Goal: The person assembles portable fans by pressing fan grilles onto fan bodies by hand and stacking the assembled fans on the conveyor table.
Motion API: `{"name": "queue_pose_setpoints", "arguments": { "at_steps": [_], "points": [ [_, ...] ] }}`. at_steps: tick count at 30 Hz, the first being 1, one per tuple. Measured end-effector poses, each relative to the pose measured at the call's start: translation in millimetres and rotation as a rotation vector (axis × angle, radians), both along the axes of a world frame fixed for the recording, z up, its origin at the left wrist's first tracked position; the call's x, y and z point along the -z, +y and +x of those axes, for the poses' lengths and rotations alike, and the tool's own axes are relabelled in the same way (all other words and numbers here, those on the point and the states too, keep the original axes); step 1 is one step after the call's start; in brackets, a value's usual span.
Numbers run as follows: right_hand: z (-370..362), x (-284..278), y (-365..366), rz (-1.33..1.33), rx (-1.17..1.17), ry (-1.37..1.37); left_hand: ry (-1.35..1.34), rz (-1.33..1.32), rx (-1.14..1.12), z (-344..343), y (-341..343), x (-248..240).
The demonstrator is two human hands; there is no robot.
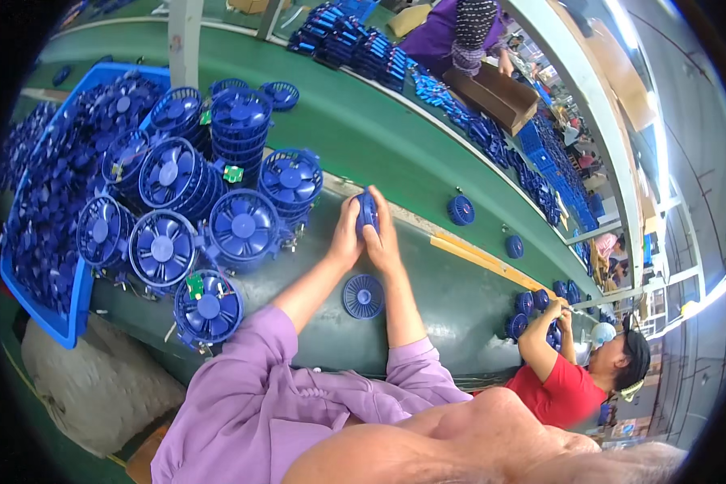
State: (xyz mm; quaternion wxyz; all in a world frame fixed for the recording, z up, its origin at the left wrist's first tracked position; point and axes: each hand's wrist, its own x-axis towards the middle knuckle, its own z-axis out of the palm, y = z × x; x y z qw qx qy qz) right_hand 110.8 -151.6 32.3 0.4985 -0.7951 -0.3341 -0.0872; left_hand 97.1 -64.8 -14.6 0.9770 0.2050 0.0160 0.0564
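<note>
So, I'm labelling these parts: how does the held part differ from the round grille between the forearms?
The held part is gripped between the left hand and right hand, while the round grille lies untouched on the table. The held part looks narrow, partly covered by the hands; the round grille shows its whole face. Both are blue.

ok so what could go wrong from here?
1. The nearest blue fan housing stands close to the left sleeve; an elbow swing might knock it, and the green circuit board on it could get bumped.
2. The loose blue grille lies between the forearms, so a wrist could sweep it aside.
3. The left hand and right hand squeeze the round blue part; uneven pressure might crack it.
</note>
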Motion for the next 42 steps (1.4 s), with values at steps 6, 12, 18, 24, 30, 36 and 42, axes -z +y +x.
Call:
{"name": "queue_pose_setpoints", "arguments": {
  "at_steps": [6,12,18,24,30,36,42],
  "points": [
    [-14.4,-0.5,16.7,0.199,0.021,0.124,-0.185,0.798,-0.428,-10.8,15.0,-10.0],
    [-9.5,2.3,0.0,-0.037,0.186,0.030,-0.212,0.699,-0.201,-9.8,18.7,-25.8],
    [-9.6,5.1,13.8,0.143,0.010,0.116,-0.159,0.818,-0.350,-10.2,20.3,-22.0],
    [-8.5,5.6,6.8,0.745,-0.131,0.883,-0.358,1.169,-0.620,-15.2,20.3,-37.3],
    [-12.7,0.6,12.4,0.410,0.011,0.579,-0.268,1.160,-0.560,-14.8,20.2,-32.4],
    [-13.1,-3.2,10.4,0.003,0.025,-0.145,-0.069,0.444,-0.133,-7.6,20.8,-21.9],
    [-3.7,17.5,7.9,0.610,-0.038,0.767,-0.216,1.043,-0.475,-15.4,11.4,-26.7]
  ]
}}
